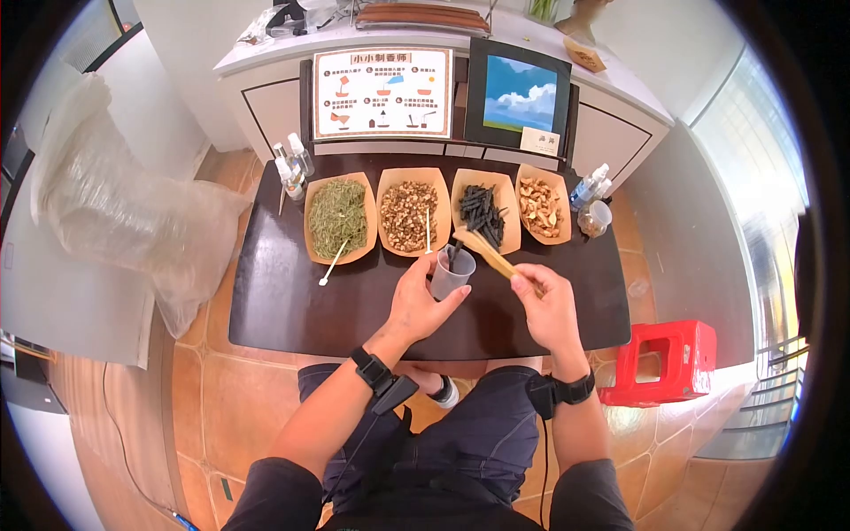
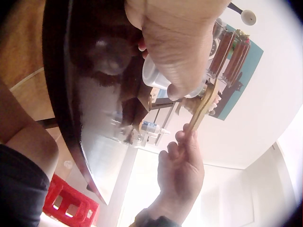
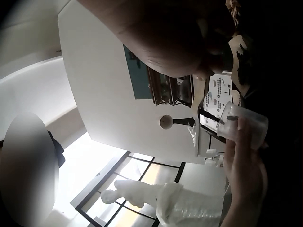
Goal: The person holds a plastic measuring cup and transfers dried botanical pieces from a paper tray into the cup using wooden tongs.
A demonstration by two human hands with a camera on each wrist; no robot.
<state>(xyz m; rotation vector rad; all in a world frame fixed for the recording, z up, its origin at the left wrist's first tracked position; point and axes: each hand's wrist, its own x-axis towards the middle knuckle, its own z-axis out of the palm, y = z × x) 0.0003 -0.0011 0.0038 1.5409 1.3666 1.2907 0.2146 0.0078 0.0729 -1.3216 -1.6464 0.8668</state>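
Note:
My left hand [image 1: 423, 305] grips a translucent plastic cup [image 1: 452, 276] above the table, in front of the paper trays. Wooden tongs [image 1: 487, 253] are pinched in my right hand [image 1: 551, 310], their tips over the cup's mouth. A dark stick [image 3: 209, 115] runs from the tong tips to the cup's opening in the right wrist view. Behind the cup, a paper tray of black pieces [image 1: 481, 212] stands beside one of brown granules [image 1: 409, 212]. In the left wrist view, my left hand [image 2: 177, 42] hides much of the cup [image 2: 155, 74].
Trays of dried green herb [image 1: 337, 218] and orange-brown chips [image 1: 540, 206] stand at either end of the row. Small bottles [image 1: 292, 168] are at the back left, more bottles [image 1: 588, 188] and a jar [image 1: 596, 219] at the right. A red stool [image 1: 699, 358] stands beyond the table's right edge.

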